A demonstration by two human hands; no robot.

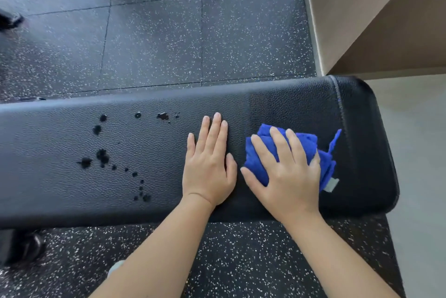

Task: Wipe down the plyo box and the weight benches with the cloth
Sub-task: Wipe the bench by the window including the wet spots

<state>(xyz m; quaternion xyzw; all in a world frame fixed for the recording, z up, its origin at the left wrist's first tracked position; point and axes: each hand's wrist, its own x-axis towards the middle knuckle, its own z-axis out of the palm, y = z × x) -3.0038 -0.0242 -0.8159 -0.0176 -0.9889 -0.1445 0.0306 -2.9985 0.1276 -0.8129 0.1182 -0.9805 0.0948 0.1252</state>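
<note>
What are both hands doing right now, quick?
Left hand: open, flat on the bench.
Right hand: open, pressing the blue cloth down.

The cloth (310, 143) lies on the bench (48, 165), under the right hand (289, 177). The left hand (207, 169) rests just left of it.

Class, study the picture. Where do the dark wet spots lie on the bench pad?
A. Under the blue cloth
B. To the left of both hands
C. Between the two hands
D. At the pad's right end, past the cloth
B: the dark spots dot the bench pad left of the flat left hand, while the right hand presses the blue cloth further right.
</note>
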